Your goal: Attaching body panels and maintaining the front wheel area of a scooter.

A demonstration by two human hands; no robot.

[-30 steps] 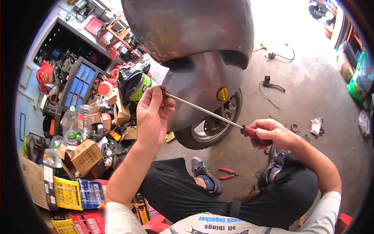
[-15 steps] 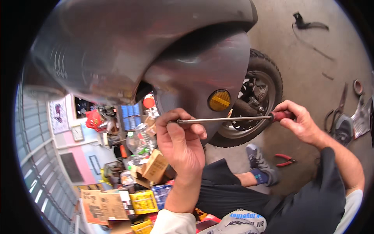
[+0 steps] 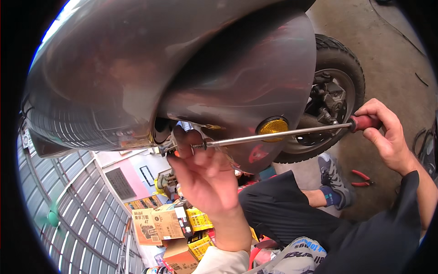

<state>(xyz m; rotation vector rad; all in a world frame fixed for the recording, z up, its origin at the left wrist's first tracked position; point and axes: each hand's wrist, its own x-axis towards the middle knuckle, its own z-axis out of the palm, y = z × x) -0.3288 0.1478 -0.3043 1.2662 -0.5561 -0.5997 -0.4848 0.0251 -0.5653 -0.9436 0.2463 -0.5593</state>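
A long screwdriver (image 3: 283,133) with a red handle and a slim metal shaft lies across the front of a dark grey scooter's body panel (image 3: 246,86). My right hand (image 3: 388,137) is closed round its handle. On the tip at the left sits a dark threaded screw (image 3: 199,146), pointing left. My left hand (image 3: 205,178) is at the lower edge of the panel, by a dark gap (image 3: 163,128). Its thumb and fingers are bent together round a small part there that I cannot make out; the screw passes close by those fingers.
Above the shaft is a round amber reflector (image 3: 273,129); behind it stands the wheel (image 3: 340,91). Red-handled pliers (image 3: 361,178) lie on the floor near my shoe (image 3: 335,180). Cardboard boxes (image 3: 159,223) are stacked at lower left, before a corrugated metal wall (image 3: 86,201).
My view has moved in closer to the panel. The screwdriver's tip, now showing the screw, and my left hand have come up to the panel's lower edge; the left fingers no longer cradle the shaft.
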